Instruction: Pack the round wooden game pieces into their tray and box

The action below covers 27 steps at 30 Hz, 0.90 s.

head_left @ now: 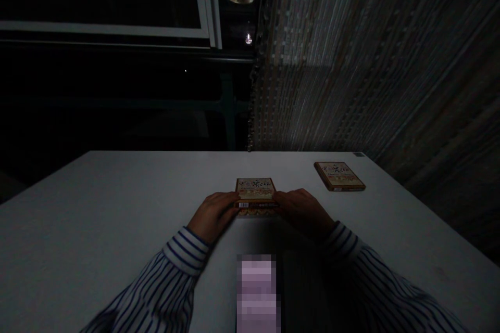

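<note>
A small flat printed box (255, 190) lies on the white table (117, 208) straight ahead of me. My left hand (213, 215) grips its left side with curled fingers. My right hand (302, 212) grips its right side the same way. The box's near edge seems lifted a little, with a second patterned layer showing under it, but the dim light hides the detail. Both sleeves are white with dark stripes.
A second flat printed box (339, 175) lies near the table's far right corner. A beaded curtain (371, 62) hangs behind the table on the right. Dark window frames fill the back left. A blurred pale patch sits at the table's near edge.
</note>
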{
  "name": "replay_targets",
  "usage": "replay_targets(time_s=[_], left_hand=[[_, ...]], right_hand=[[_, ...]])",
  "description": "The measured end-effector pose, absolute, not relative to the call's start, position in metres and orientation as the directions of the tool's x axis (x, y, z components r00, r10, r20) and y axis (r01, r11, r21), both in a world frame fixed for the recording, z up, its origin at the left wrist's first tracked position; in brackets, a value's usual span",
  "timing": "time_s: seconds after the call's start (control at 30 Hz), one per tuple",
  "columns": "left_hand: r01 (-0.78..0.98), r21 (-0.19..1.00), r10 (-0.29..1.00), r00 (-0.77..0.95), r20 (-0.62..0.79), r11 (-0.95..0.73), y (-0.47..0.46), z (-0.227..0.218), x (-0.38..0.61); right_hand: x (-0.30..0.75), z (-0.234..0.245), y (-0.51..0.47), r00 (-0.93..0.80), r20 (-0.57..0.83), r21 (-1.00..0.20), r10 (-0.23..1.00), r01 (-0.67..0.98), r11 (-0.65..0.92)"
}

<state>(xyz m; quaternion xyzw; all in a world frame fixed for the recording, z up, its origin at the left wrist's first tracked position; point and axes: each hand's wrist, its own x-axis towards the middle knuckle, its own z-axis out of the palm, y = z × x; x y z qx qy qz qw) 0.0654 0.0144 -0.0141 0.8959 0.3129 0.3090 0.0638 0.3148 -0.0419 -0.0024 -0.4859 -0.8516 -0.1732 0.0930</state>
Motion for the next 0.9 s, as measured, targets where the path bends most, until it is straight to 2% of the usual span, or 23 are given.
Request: replay_targets(time_s=[0.47,0.9], left_hand=[[0.513,0.271,0.57,0.621,0.538,-0.815,0.015,-0.021,0.064],[0.515,0.32,0.604,0.626,0.493,-0.795,0.013,-0.025,0.063]], right_hand=[[0.316,-0.008,-0.042,-0.542,0.336,0.198,0.77,0.84,0.505],[0.316,-0.008,-0.042,-0.578,0.312,0.196,0.754,0.816,0.544]])
